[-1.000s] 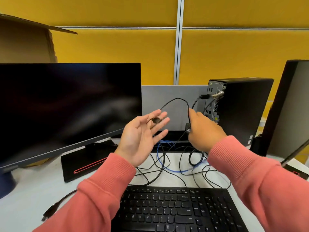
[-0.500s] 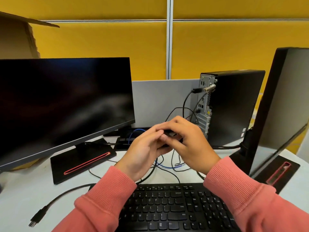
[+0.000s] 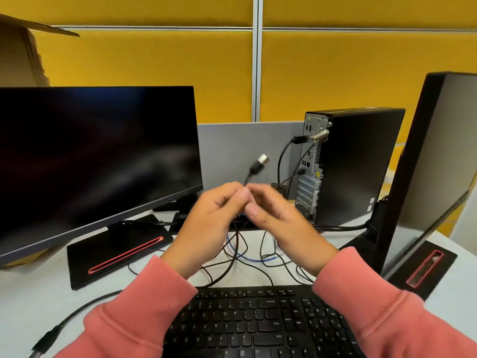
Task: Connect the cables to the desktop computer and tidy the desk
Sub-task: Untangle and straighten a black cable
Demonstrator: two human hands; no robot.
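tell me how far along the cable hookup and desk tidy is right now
Done: at least two cables already sit in the desktop computer rear panel. In hand: both the left hand and right hand pinch a cable with its USB plug free. Left: plugging it in, another loose plug near the keyboard, and the tangled cables.

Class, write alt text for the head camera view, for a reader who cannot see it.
Two hands, the left hand and right hand, meet above a tangle of cables, holding a black cable whose USB plug sticks up. Behind stands a desktop computer, ports facing them, between two dark monitors; a keyboard lies in front.
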